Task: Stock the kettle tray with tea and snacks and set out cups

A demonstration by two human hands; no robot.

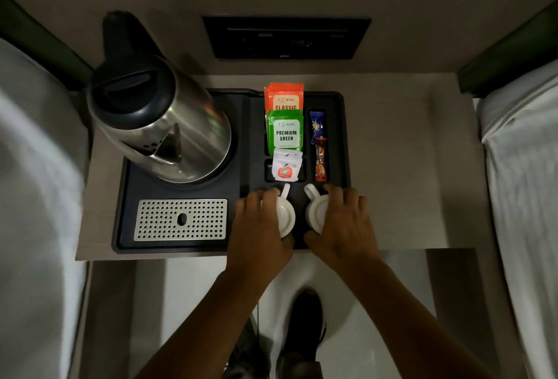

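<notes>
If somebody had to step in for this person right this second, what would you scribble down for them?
Left hand: gripping the left white cup, upside down on the black tray.
Right hand: gripping the right white cup, also upside down beside it. Both handles point away from the person.
Kettle stands at the tray's back left; perforated drip grate in front of it.
Stocked: orange Classic tea, Premium Green tea, white sachets, two stick packets.
Left: let go of the cups, probably after straightening them.

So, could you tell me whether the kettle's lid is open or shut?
Shut: the black lid sits flush on the steel kettle.
</notes>
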